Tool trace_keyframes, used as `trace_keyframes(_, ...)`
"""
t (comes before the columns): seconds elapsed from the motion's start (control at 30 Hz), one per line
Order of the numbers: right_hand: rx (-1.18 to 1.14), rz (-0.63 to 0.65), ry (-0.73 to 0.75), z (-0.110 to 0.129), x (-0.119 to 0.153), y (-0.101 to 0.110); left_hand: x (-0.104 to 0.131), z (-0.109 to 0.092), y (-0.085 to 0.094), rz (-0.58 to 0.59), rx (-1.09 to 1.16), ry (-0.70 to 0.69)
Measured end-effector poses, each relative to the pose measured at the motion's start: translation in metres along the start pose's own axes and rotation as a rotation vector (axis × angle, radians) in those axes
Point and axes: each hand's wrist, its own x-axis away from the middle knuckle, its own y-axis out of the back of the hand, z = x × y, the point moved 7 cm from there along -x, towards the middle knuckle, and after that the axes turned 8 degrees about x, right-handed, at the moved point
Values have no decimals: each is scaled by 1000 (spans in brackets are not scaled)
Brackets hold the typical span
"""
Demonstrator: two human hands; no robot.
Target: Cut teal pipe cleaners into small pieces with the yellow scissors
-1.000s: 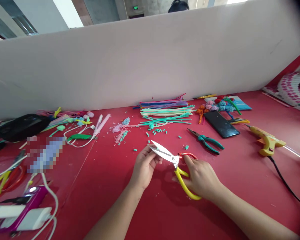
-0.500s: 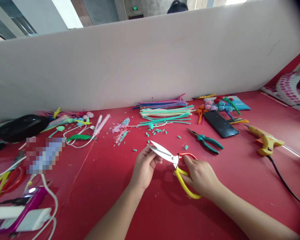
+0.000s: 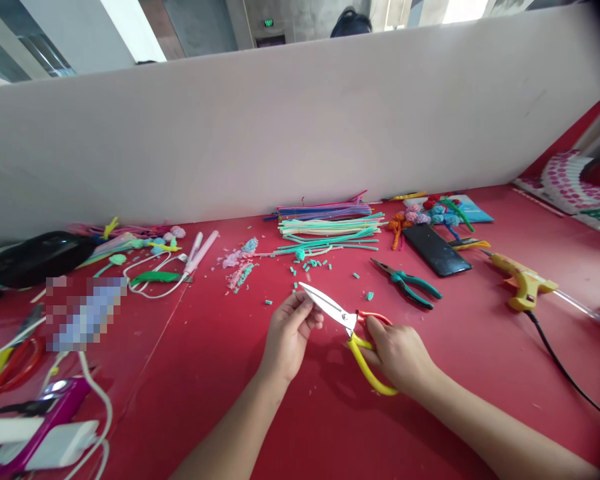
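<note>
My right hand [image 3: 397, 350] grips a pair of scissors [image 3: 330, 307] with one red and one yellow handle, the blades pointing away to the left. The blades look closed together. My left hand [image 3: 291, 327] is at the blade tips, its thumb and fingers pinched; what they hold, if anything, is hidden or too small to name. Short teal cut pieces [image 3: 312, 264] lie scattered just beyond the hands. Behind them are bundles of pipe cleaners [image 3: 330, 227] in teal, cream, purple and red. Pink and blue fluff [image 3: 240, 260] lies to the left of the pieces.
To the right lie teal-handled pliers [image 3: 410, 283], a black phone [image 3: 437, 250], fuzzy flowers [image 3: 415, 217] and a yellow glue gun [image 3: 523, 280] with its cord. On the left are a pink straightener-like tool [image 3: 200, 253], a black case [image 3: 40, 257] and a power strip [image 3: 55, 420]. A pale partition [image 3: 290, 140] bounds the red table.
The scissor blades, slightly parted before, have come together. Both hands stay at nearly the same place, and the view has shifted slightly.
</note>
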Motion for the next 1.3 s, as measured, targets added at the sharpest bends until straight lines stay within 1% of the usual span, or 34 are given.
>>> trace_keyframes(0.07,-38,15,-44,-4,-1,-1,0,0,1,-6,8,16)
trace_keyframes(0.13,-127,15,-117,-12,-3,-1,0,2,4,-21,-3,45)
trace_keyframes(0.2,-246,6,-206,-19,-5,-1,0,7,5,-23,-41,88)
trace_keyframes(0.27,-402,1,-264,-23,-8,-2,2,16,5,4,-102,146)
trace_keyframes(0.33,-595,18,-270,-19,-13,-3,4,27,2,45,-169,205)
trace_keyframes(0.43,-828,86,-232,-5,-20,-6,8,38,-3,113,-230,253)
trace_keyframes(0.47,-858,106,-229,-1,-22,-7,8,39,-4,126,-235,261)
trace_keyframes(0.57,-820,69,-265,2,-28,-4,7,37,-4,125,-251,259)
trace_keyframes(0.63,-823,54,-264,4,-30,-2,6,33,-5,126,-299,236)
trace_keyframes(0.7,-855,56,-258,4,-31,-2,5,31,-9,151,-395,197)
trace_keyframes(0.83,-936,62,-280,-2,-30,-6,7,29,-18,249,-625,119)
trace_keyframes(0.9,-961,39,-297,-10,-28,-7,3,21,-17,277,-764,67)
trace_keyframes(0.93,-962,14,-311,-17,-28,-7,-4,12,-14,274,-869,14)
trace_keyframes(0.97,-964,-19,-332,-24,-28,-7,-13,-2,-10,248,-998,-83)
trace_keyframes(1.0,-975,-40,-348,-31,-29,-7,-24,-18,-4,205,-1153,-188)
trace_keyframes(1.03,-1003,-63,-375,-39,-29,-9,-37,-37,3,132,-1320,-307)
trace_keyframes(1.07,-1040,-65,-389,-44,-31,-11,-52,-55,11,31,-1481,-412)
trace_keyframes(1.1,-1056,-70,-400,-49,-32,-12,-67,-69,21,-31,-1527,-442)
trace_keyframes(1.17,-1078,-82,-416,-57,-36,-15,-98,-87,40,-97,-1578,-462)
trace_keyframes(1.23,-1085,-100,-431,-62,-38,-17,-124,-93,54,-132,-1639,-464)
trace_keyframes(1.3,-1092,-113,-443,-65,-39,-18,-141,-91,62,-129,-1694,-458)
